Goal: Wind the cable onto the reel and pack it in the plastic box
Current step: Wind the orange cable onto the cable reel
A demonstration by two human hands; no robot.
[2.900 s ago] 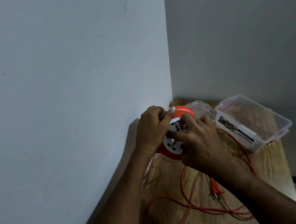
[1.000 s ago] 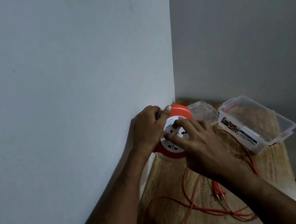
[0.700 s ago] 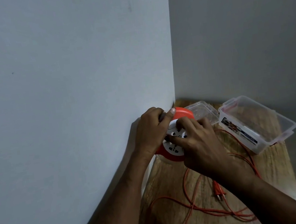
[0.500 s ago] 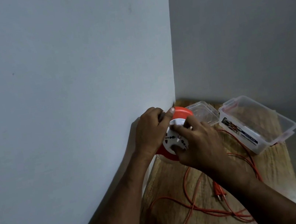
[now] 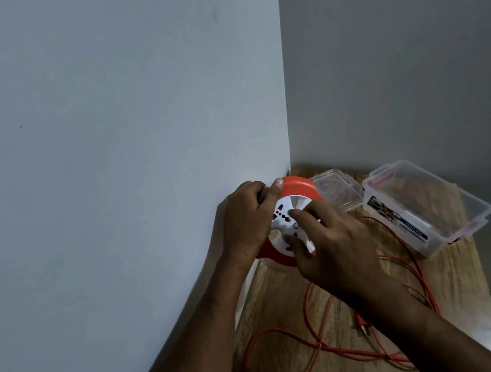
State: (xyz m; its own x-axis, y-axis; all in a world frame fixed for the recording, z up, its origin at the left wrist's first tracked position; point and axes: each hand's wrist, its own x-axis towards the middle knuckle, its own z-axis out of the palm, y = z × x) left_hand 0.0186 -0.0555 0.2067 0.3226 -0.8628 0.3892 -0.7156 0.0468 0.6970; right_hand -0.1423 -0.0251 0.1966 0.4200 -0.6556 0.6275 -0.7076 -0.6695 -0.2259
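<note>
An orange cable reel [image 5: 297,188] with a white socket face is held upright above the wooden table, close to the left wall. My left hand [image 5: 248,220] grips its rim and handle from the left. My right hand [image 5: 327,243] covers the white face, fingers pinched on its small white crank. The orange cable [image 5: 327,345] lies in loose loops on the table under my right forearm, with its plug [image 5: 363,326] beside my wrist. The clear plastic box [image 5: 453,207] stands open at the right, with nothing in it.
The box's clear lid [image 5: 340,193] lies behind the reel near the room corner. The wooden table [image 5: 460,290] is narrow, bounded by the wall on the left and back; its right edge drops to the floor.
My right hand has kept circling on the reel's white face, now lower on it. The cable loops on the table have shifted slightly. The left hand has stayed on the rim.
</note>
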